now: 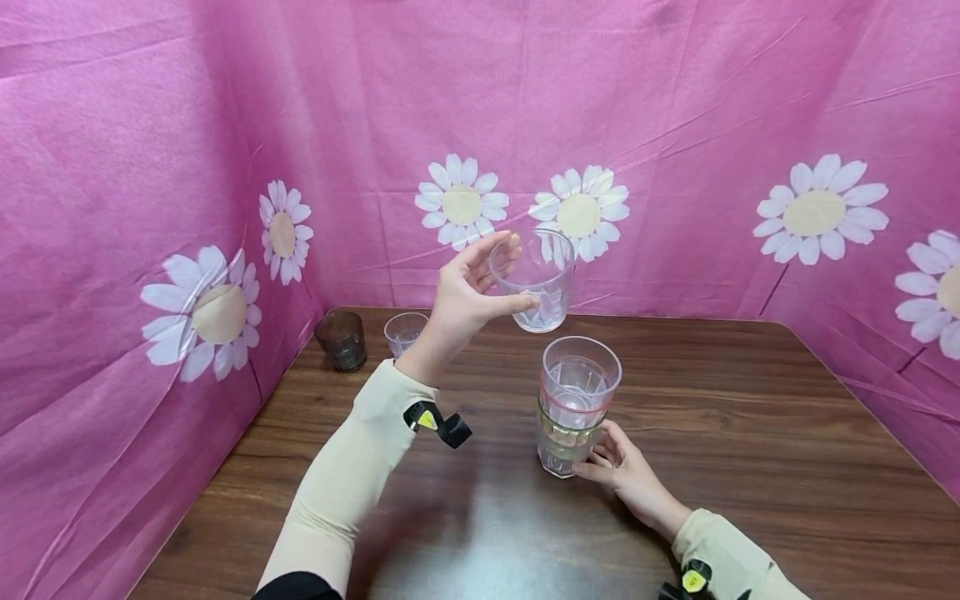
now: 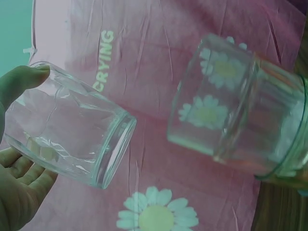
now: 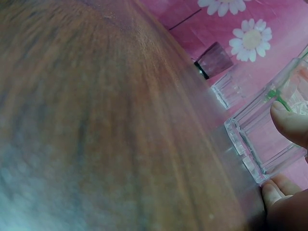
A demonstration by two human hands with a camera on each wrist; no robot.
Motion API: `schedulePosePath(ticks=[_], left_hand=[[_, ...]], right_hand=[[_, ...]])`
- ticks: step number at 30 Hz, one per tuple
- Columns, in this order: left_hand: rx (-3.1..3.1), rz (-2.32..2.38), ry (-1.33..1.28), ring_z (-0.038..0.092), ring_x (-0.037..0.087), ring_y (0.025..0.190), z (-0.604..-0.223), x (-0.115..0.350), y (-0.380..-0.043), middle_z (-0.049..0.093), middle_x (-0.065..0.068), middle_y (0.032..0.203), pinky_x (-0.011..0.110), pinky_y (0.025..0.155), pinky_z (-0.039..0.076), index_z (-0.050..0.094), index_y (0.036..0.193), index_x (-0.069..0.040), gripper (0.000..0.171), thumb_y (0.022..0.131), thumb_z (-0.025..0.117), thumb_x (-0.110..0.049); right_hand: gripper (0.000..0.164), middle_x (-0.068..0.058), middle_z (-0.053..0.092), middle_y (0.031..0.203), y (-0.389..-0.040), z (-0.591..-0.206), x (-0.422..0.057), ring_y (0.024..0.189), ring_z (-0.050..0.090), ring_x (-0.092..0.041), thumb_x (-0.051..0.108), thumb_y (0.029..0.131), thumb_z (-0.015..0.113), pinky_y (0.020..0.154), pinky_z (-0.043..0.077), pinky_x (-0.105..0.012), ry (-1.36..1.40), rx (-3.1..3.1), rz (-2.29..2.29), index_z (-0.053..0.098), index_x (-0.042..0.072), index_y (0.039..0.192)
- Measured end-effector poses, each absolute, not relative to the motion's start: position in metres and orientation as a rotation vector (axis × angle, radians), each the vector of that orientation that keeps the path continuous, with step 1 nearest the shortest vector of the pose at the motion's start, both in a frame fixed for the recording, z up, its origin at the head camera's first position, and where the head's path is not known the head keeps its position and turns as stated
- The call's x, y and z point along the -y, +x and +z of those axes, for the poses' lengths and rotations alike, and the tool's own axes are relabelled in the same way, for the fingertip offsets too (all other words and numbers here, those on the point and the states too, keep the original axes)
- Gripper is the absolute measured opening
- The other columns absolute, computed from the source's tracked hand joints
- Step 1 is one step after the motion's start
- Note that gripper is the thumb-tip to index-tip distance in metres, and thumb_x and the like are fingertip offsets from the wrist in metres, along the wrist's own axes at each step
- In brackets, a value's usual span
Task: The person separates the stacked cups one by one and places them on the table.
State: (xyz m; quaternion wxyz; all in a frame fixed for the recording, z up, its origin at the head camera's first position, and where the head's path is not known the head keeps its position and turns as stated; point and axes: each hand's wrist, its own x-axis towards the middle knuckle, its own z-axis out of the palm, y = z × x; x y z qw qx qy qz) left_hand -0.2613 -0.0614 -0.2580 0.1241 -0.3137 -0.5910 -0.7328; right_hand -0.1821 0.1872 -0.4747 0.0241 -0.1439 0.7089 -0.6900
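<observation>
My left hand (image 1: 467, 293) holds a clear drinking glass (image 1: 551, 302) in the air, thumb on one side and fingers round the other. The glass is upright, above and slightly left of a stack of nested glasses (image 1: 573, 408) on the table. That stack has a clear glass on top, with a pinkish rim and a green rim lower down. In the left wrist view, a gap shows between the held glass (image 2: 77, 130) and the stack (image 2: 231, 110). My right hand (image 1: 628, 477) grips the stack low down, near its base, from the right.
A dark smoky glass (image 1: 342, 342) stands at the back left of the wooden table (image 1: 720, 417). Beside it is a small clear glass (image 1: 405, 330), partly hidden behind my left forearm. Pink cloth (image 1: 660, 100) with white daisies surrounds the table at the back and sides.
</observation>
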Motion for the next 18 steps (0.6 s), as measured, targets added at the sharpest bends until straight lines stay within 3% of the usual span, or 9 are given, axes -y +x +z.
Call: schedulePosePath(ticks=[5,11,18], left_hand=[[1.776,-2.135,-0.803,0.057,0.031,0.125,-0.265,0.067,-0.269,0.059,0.019,0.135,0.035,0.107,0.046,0.05,0.139,0.006,0.08,0.066,0.08,0.021],[1.793,-2.144,-0.711,0.056,0.03,0.126,-0.278,0.072,-0.28,0.06,0.017,0.136,0.04,0.11,0.043,0.052,0.138,0.003,0.079,0.066,0.082,0.016],[1.836,-2.13,-0.603,0.058,0.021,0.125,-0.294,0.078,-0.294,0.058,0.016,0.138,0.035,0.108,0.044,0.052,0.139,0.001,0.08,0.067,0.083,0.014]], right_hand=[[0.057,-0.003,0.059,0.121,-0.181,-0.474,-0.187,0.109,0.061,-0.007,-0.007,0.082,0.073,0.096,0.046,-0.016,-0.445,-2.197,-2.141,0.052,0.022,0.126],[0.057,-0.006,0.058,0.122,-0.182,-0.475,-0.187,0.109,0.06,-0.007,-0.007,0.081,0.073,0.096,0.046,-0.017,-0.437,-2.197,-2.136,0.051,0.02,0.127],[0.057,-0.009,0.057,0.123,-0.183,-0.476,-0.187,0.109,0.06,-0.008,-0.007,0.081,0.074,0.096,0.046,-0.017,-0.426,-2.21,-2.124,0.051,0.016,0.127]])
